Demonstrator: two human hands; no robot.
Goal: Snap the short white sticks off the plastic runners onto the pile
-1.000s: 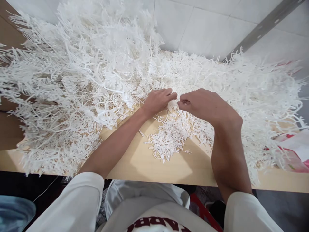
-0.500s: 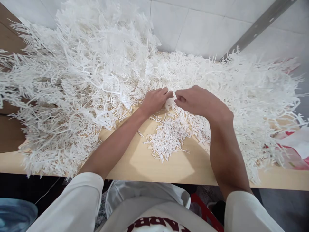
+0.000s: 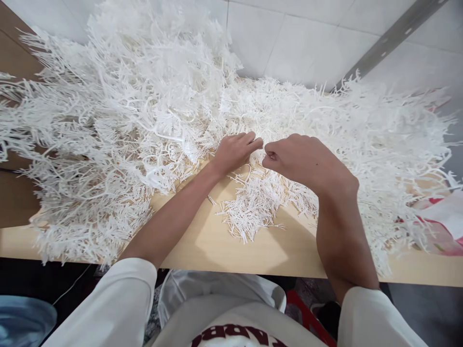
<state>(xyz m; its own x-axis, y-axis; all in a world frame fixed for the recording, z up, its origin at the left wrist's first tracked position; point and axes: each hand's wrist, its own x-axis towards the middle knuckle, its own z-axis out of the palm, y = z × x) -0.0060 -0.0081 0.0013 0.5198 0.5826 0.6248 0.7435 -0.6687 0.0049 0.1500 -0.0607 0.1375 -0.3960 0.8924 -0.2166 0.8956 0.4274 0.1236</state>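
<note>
My left hand (image 3: 237, 150) is closed, its thumb and fingers pinched together over the white strands, and what they hold is too small to make out. Just right of it, almost touching, my right hand (image 3: 302, 156) is curled closed, its contents hidden. Below both hands a small heap of short white pieces (image 3: 253, 207) lies on the wooden table (image 3: 217, 250). A tall tangled pile of white branching strands (image 3: 119, 106) rises at the left, and another white pile (image 3: 379, 135) spreads at the right.
A cardboard box (image 3: 16, 193) stands at the left edge. At the right lies a red and white plastic bag (image 3: 443, 221). A tiled wall (image 3: 289, 43) with a metal bar (image 3: 390, 43) is behind the table. Below left is a blue round container (image 3: 25, 318).
My right hand has shifted slightly down and turned, with its wrist lower and further right. My left hand has moved very slightly right and stays closed.
</note>
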